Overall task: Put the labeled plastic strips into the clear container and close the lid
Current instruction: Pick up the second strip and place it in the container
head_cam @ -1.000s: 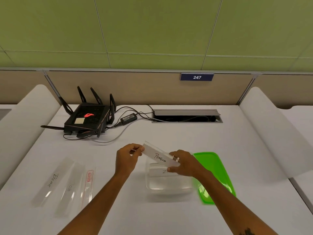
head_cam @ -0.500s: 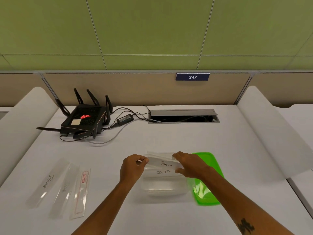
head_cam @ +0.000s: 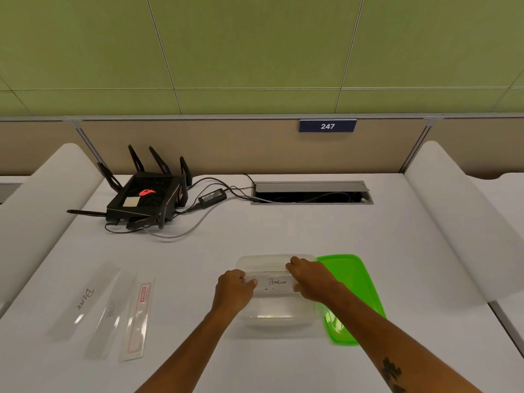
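Note:
A clear container stands open on the white table. Inside it lies a strip marked PENGUIN, over another strip whose writing is mostly hidden. My left hand pinches the PENGUIN strip's left end, and my right hand grips its right end, both down in the container. The green lid lies flat right of the container, partly under my right forearm. Three more strips lie at the left: one marked BEAR, one marked DOG and one with a red printed label.
A black router with antennas, its power brick and cables sit at the back left. A cable slot opens at the back. White rolled sheets flank the table on both sides.
Both hands lowered the PENGUIN strip from above the container down into it, onto the ZEBRA strip, which is now almost covered.

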### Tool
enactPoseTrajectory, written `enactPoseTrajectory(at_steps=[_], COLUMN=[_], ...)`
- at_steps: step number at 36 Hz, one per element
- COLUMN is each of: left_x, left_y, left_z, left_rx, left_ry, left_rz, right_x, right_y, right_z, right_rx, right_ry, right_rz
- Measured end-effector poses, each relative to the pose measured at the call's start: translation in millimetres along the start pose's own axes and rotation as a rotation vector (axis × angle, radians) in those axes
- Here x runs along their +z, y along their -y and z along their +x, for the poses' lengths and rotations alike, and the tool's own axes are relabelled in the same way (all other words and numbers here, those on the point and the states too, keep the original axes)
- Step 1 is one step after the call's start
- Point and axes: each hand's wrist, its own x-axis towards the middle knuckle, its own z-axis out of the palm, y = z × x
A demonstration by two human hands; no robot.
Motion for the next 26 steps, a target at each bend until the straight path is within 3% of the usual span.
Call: enactPoseTrajectory(at_steps=[26], left_x=[20.3], left_y=[-2.7], left_z=[5.5], left_rx=[-0.049], left_ry=[0.111], left_rz=[0.07], right_x=[11.5], right_y=[16.3], right_z=[6.6], right_rx=[0.045], right_ry=[0.058], right_rz=[-0.047])
